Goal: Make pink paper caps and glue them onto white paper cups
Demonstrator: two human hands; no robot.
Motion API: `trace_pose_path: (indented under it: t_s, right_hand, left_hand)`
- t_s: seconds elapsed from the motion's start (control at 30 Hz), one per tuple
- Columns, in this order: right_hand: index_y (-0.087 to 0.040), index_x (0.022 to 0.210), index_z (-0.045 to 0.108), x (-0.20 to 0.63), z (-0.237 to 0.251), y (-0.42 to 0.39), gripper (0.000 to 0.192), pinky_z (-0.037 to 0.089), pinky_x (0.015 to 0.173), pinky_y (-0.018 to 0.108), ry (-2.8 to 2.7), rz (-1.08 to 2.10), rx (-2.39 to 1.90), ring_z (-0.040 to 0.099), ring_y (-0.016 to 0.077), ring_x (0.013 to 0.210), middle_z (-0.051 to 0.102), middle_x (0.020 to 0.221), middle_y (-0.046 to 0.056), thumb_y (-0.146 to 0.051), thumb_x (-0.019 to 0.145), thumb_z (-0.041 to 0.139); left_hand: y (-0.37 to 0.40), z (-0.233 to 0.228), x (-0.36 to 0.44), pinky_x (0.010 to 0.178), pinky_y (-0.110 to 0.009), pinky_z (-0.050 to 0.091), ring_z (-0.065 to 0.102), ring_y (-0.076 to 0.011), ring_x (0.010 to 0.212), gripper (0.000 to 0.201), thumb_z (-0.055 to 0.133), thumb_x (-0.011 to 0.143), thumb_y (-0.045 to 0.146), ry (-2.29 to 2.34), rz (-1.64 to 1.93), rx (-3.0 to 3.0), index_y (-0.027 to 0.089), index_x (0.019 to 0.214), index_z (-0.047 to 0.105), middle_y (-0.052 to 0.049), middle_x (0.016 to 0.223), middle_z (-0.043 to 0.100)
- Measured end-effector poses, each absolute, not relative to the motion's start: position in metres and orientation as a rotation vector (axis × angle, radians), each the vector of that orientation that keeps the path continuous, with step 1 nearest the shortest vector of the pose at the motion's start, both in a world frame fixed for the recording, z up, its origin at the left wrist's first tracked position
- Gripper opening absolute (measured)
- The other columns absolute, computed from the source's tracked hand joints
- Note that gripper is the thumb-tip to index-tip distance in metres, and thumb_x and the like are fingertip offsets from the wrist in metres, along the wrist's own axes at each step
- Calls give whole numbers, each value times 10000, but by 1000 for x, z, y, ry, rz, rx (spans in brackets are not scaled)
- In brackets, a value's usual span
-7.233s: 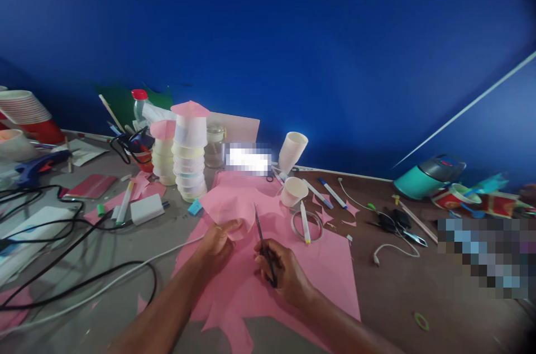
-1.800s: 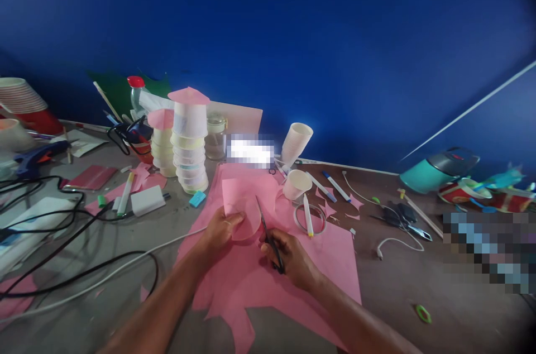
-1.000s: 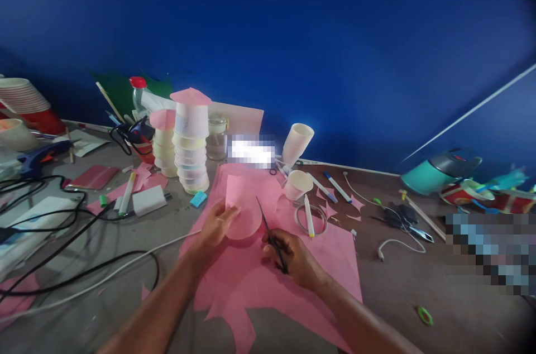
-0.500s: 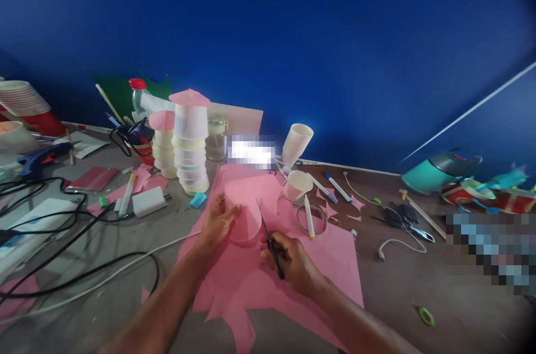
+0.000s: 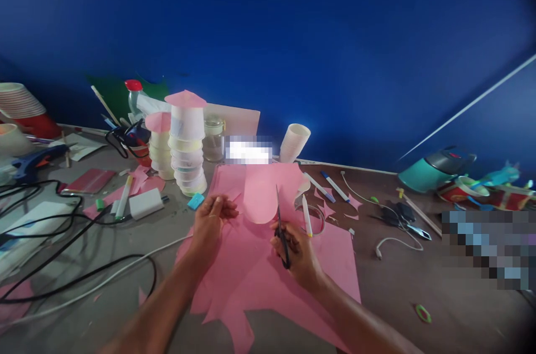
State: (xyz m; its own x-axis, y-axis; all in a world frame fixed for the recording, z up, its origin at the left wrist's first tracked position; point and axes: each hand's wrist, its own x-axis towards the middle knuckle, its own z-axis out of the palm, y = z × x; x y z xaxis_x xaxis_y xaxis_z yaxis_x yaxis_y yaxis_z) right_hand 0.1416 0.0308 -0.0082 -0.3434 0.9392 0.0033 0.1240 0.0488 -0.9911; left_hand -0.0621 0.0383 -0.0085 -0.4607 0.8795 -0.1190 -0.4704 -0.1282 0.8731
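Observation:
My right hand (image 5: 298, 250) grips a pair of dark-handled scissors (image 5: 283, 239), its thin blades pointing away from me beside a pink paper piece (image 5: 260, 195). This piece has a rounded near edge and is lifted above the larger pink sheets (image 5: 251, 264) on the desk. At its left side, my left hand (image 5: 214, 217) has curled fingers against a pink edge; the exact contact is partly hidden. Behind the paper's right side, a white paper cup (image 5: 302, 187) is mostly covered.
Stacked cups with pink cone tops (image 5: 187, 147) stand left of the paper, near a glass jar (image 5: 214, 139). A white cup stack (image 5: 295, 143) leans at the back. Markers (image 5: 307, 215) lie right; black cables (image 5: 75, 281) cross the left desk. A teal kettle (image 5: 422, 173) lies far right.
The pink paper has turned and shifted up and right, covering most of the cup. My left thumb has left its flat surface. The scissors now point more directly away from me.

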Motion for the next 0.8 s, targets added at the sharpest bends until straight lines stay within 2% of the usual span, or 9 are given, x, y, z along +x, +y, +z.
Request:
trace_pose_path:
  t_s: [0.17, 0.23, 0.33, 0.4, 0.43, 0.5, 0.57, 0.67, 0.8]
  right_hand:
    - [-218, 967, 615, 141, -8, 30, 429, 431, 517, 281, -1559, 1326, -1083, 507, 148, 555, 531, 638, -24, -585, 773, 721]
    - [-220, 966, 622, 141, -10, 30, 408, 410, 501, 278, -1567, 1308, -1067, 481, 143, 539, 508, 624, -31, -564, 775, 729]
    - [-222, 964, 629, 142, -13, 29, 358, 374, 486, 271, -1597, 1273, -1050, 443, 134, 523, 481, 602, -41, -526, 797, 717]
    - [-220, 978, 623, 142, -15, 29, 353, 374, 497, 275, -1599, 1292, -1040, 448, 133, 528, 497, 613, -37, -521, 813, 703]
    - [-220, 981, 617, 141, -15, 29, 361, 373, 501, 276, -1593, 1314, -1039, 449, 131, 528, 501, 616, -36, -530, 814, 699]
    - [-220, 978, 607, 140, -16, 29, 393, 363, 501, 277, -1573, 1352, -1049, 444, 127, 522, 497, 611, -39, -564, 809, 695]
    - [-224, 962, 600, 138, -15, 29, 425, 351, 488, 277, -1555, 1358, -1061, 429, 126, 506, 487, 590, -43, -612, 807, 675]
    - [-231, 949, 596, 135, -10, 29, 474, 340, 453, 270, -1540, 1342, -1048, 403, 125, 477, 477, 554, -47, -681, 806, 636]
    - [-229, 934, 587, 135, -3, 30, 513, 370, 441, 267, -1504, 1331, -1018, 435, 131, 470, 481, 548, -45, -720, 790, 628]
  left_hand:
    - [33, -4, -58, 486, -237, 431, 505, -113, 465, 393, 651, 842, 542, 1309, 1658, 786, 184, 689, 596, 21, 559, 575]
    - [31, -4, -58, 507, -257, 435, 508, -131, 500, 441, 540, 909, 568, 1378, 1682, 894, 191, 696, 626, -10, 621, 598]
    - [31, -7, -60, 768, -312, 499, 623, -223, 888, 399, 583, 888, 535, 1487, 1755, 1049, 204, 690, 684, -92, 966, 667]
    - [31, -10, -62, 952, -329, 445, 556, -272, 1144, 234, 706, 807, 444, 1553, 1794, 1110, 220, 741, 719, -93, 1137, 636]
    - [31, -11, -63, 993, -337, 420, 540, -276, 1181, 175, 733, 785, 399, 1570, 1803, 1134, 230, 830, 731, -87, 1162, 633]
    - [29, -10, -63, 976, -362, 431, 606, -256, 1070, 292, 707, 817, 363, 1545, 1779, 1133, 245, 1083, 682, -71, 1070, 676]
    - [26, -6, -60, 884, -358, 468, 656, -229, 882, 352, 652, 870, 394, 1452, 1705, 1062, 224, 1176, 620, -43, 891, 705]
    - [22, 4, -54, 777, -319, 479, 662, -203, 798, 370, 673, 853, 476, 1337, 1595, 908, 200, 1097, 656, -41, 865, 709]
    - [21, 6, -45, 753, -284, 502, 644, -153, 771, 390, 765, 790, 505, 1012, 1566, 594, 207, 1026, 676, -19, 879, 687]
